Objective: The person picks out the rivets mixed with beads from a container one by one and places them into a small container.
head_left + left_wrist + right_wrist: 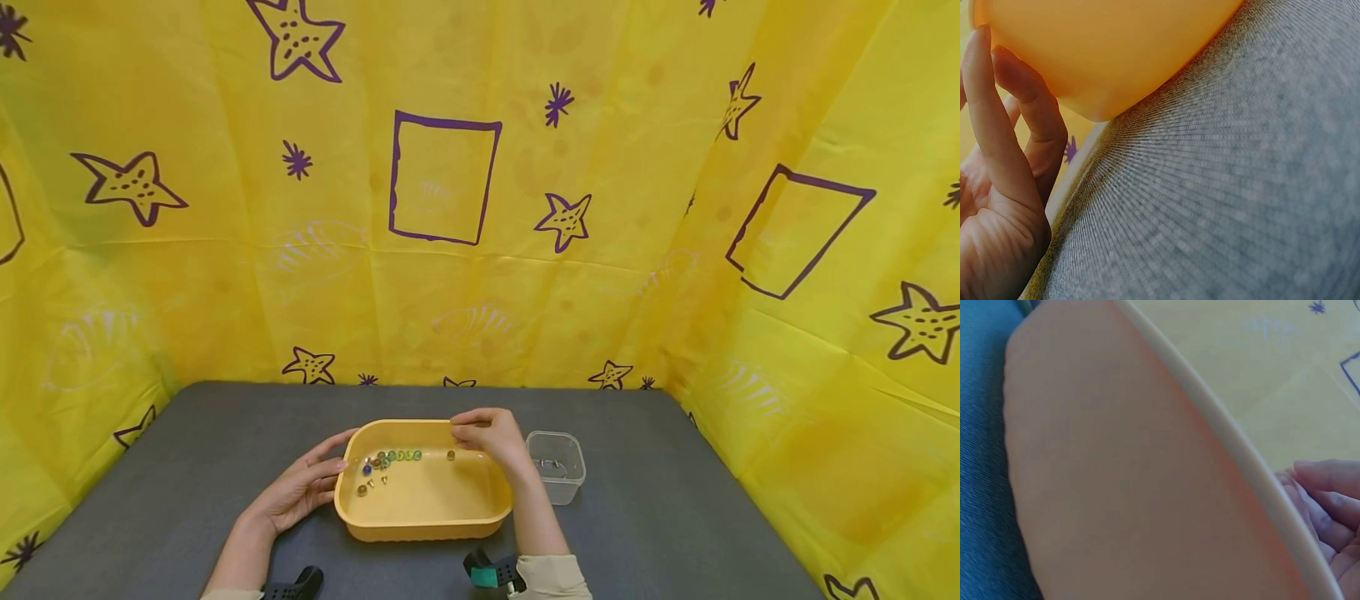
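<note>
A yellow oblong tray (pixel 423 527) stands on the dark table. Inside it, green marbles (pixel 408 456) form a short row, with brown marbles (pixel 362 490), a blue marble (pixel 367 470) and small brass-coloured pieces (pixel 385 480) near the left end. One brown marble (pixel 451 455) lies apart, below my right fingers. My left hand (pixel 303 483) holds the tray's left end, fingers bent against the outer wall in the left wrist view. Over the tray's far right side is my right hand (pixel 491 437), thumb and fingertips close together; anything between them is hidden. In the right wrist view the tray wall partly covers that hand.
A clear plastic box (pixel 557 467) with a few small metal pieces stands just right of the tray, partly behind my right forearm. Yellow patterned cloth (pixel 450 292) hangs behind the table (pixel 660 500) and along both sides.
</note>
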Motion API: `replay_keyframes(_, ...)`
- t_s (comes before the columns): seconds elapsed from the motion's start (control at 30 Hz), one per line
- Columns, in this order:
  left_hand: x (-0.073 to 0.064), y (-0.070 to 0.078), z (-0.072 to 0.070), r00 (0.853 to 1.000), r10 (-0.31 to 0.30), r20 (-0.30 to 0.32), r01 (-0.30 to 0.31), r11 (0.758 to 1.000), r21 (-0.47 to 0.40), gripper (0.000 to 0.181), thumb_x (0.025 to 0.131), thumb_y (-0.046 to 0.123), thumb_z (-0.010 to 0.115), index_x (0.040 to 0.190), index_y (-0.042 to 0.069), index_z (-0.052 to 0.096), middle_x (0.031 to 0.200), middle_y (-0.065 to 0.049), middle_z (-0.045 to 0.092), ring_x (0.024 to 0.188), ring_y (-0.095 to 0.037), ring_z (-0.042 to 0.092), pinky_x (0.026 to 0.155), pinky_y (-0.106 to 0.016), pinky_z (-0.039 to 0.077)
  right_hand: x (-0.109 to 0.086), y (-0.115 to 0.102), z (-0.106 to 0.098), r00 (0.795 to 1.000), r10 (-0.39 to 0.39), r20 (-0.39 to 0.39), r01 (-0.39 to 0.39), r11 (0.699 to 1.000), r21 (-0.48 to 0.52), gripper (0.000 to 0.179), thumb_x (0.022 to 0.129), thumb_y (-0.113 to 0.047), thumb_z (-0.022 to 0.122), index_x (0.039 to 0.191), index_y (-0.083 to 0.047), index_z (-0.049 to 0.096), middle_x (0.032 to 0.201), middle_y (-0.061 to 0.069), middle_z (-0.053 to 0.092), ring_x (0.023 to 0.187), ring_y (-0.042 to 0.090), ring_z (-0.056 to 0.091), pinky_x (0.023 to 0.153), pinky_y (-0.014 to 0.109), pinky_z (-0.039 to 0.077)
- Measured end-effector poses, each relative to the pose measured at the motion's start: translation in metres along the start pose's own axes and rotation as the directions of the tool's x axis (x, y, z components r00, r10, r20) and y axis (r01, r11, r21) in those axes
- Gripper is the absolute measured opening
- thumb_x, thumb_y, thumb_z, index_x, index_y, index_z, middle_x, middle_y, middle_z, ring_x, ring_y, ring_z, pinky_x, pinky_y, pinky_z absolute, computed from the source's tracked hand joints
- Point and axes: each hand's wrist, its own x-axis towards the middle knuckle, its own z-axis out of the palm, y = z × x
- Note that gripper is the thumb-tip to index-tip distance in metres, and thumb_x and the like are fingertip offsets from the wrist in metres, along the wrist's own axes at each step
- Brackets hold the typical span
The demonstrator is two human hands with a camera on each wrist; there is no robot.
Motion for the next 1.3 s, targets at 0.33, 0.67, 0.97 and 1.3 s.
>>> replay_keyframes(0.33,0.0,0.0,0.001,1.0,-0.006,-0.012,0.006,1.0,0.01,0.045,0.106,0.01,0.043,0.14,0.04,0.045,0.131,0.002,0.062,0.115,-0.014,0.067,0.091,-0.026,0.06,-0.001,0.002,0.027,0.998,0.007,0.057,-0.006,1.0,-0.009,0.026,0.086,-0.004,0.073,0.107,0.011,0.071,0.093,0.022,0.075,0.075,0.016,0.073,0.074,0.037,0.064)
replay_keyframes(0.67,0.0,0.0,0.0,1.0,0.01,0.008,-0.01,1.0,0.004,0.046,0.106,0.009,0.041,0.14,0.039,0.044,0.131,-0.001,0.063,0.114,-0.014,0.068,0.09,-0.026,0.06,-0.003,0.006,0.053,0.994,0.039,0.103,-0.038,0.999,-0.005,0.024,0.086,-0.003,0.072,0.106,0.011,0.071,0.095,0.025,0.074,0.077,0.022,0.074,0.076,0.04,0.064)
replay_keyframes(0.97,0.0,0.0,0.0,1.0,0.002,-0.008,-0.002,1.0,0.016,0.045,0.106,0.01,0.042,0.14,0.04,0.043,0.13,-0.001,0.062,0.115,-0.015,0.067,0.091,-0.026,0.06,-0.001,0.004,0.076,0.994,0.065,0.087,-0.059,0.996,-0.068,0.017,0.083,-0.001,0.075,0.097,0.009,0.075,0.089,0.023,0.076,0.073,0.027,0.075,0.069,0.038,0.065)
replay_keyframes(1.3,0.0,-0.001,-0.001,1.0,0.0,0.007,0.0,0.999,0.037,0.045,0.107,0.012,0.04,0.142,0.04,0.039,0.132,0.002,0.06,0.118,-0.014,0.066,0.093,-0.027,0.059,0.006,-0.001,0.09,0.986,0.144,0.089,-0.131,0.982,-0.135,0.008,0.081,0.001,0.075,0.088,0.006,0.077,0.078,0.016,0.076,0.061,0.01,0.068,0.06,0.028,0.063)
